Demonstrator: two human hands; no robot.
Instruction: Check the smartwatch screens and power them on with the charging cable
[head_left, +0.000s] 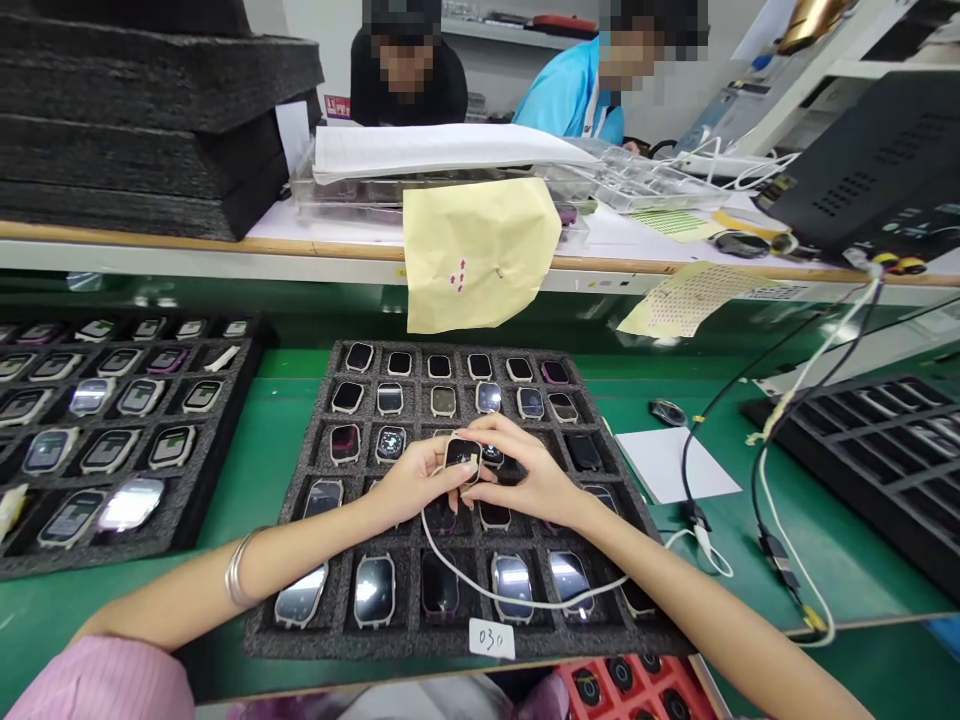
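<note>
Red plastic tray [630, 685] with round black parts at the very near edge, partly cut off. Just beyond, a small white label [491, 638] handwritten "030", stuck on the front rim of a dark grey foam tray [300, 640] with rows of pockets, nearly all filled with square smartwatch bodies, glossy screens up. Above the middle of that tray, a small square smartwatch body with a lit screen [462, 456], pinched between both hands: left hand [409, 480] clasped on its left side, silver bangles [236, 570] at the wrist; right hand [529, 470] clasped on its right side, fingers curled over the top. Thin white cable [517, 600] looping from under the hands across the tray's front rows and off to the right.

Green mat worktop [262, 450] underneath. Left, a second dark foam tray [217, 440] of watch bodies with paler screens. Right, a blank white paper sheet [675, 462], black and white cables, and a black slotted tray [885, 470].

Farther back, a raised pale shelf with a wooden edge [150, 242]; a crumpled yellow paper [476, 250] with small red marks, unreadable, hanging over it; stacked black foam sheets [142, 110] at left; clear plastic trays [630, 180] under white papers; a black monitor back [877, 160] at right. Behind, two people seated, one in black, one in light blue.
</note>
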